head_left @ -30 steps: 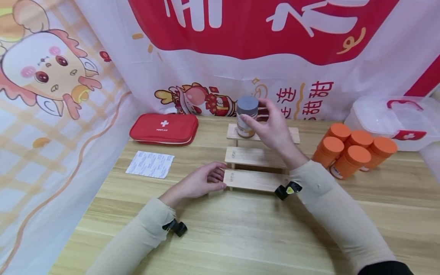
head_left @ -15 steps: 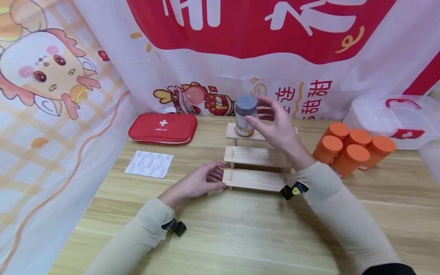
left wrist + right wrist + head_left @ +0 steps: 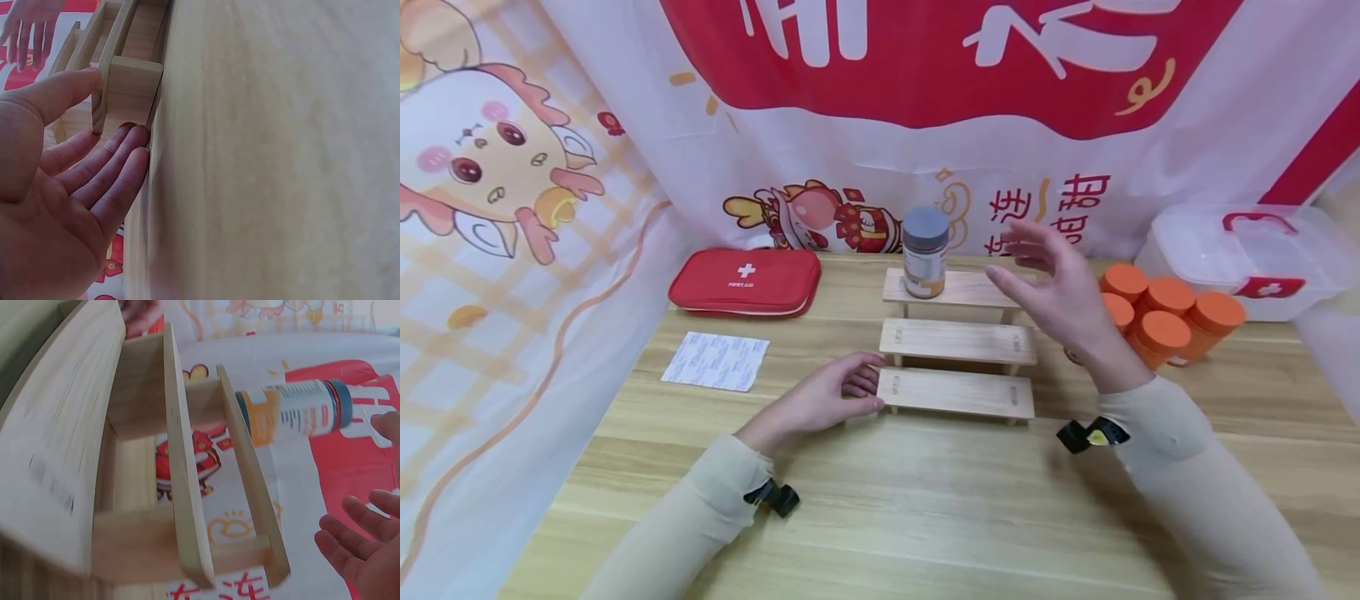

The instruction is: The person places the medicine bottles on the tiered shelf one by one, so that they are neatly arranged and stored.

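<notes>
A three-step wooden stand [image 3: 955, 392] rests on the table in the head view. On its top step, towards the left, stands an upright bottle [image 3: 925, 262] with a grey lid and a white and orange label. The right hand [image 3: 1060, 292] hovers right of the bottle, fingers spread and holding nothing; a gap separates them in the right wrist view too, where the bottle [image 3: 294, 411] lies sideways in the picture. At the lowest step's left end, the left hand [image 3: 820, 396] grips the stand, its thumb on the board [image 3: 115, 44] and its fingers beneath and beside it.
Several orange-lidded bottles [image 3: 1165, 333] stand right of the stand, partly behind the right forearm. Behind them sits a clear lidded box [image 3: 1195, 246]. Left of the stand lie a red first aid pouch [image 3: 745, 283] and a printed white sheet [image 3: 715, 361]. A printed cloth hangs behind.
The right hand has let go of the grey-lidded bottle and drawn away to the right. The bottle stays on the top step. The left hand keeps its place at the stand.
</notes>
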